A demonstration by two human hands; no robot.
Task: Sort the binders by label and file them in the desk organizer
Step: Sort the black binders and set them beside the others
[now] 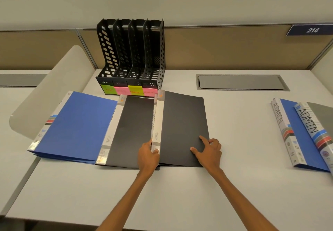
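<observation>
On desk [180, 194]: five binders [183, 128].

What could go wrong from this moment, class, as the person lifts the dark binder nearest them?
1. The left hand grips only the spine of the right dark binder and the right hand lies flat on its cover, so it may flop open.
2. It overlaps the second dark binder, which might drag along.
3. The desk organizer has blurred sticky labels, so misfiling is possible.

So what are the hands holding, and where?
The left hand grips the near end of the black binder's spine; the right hand rests flat on its cover.
</observation>
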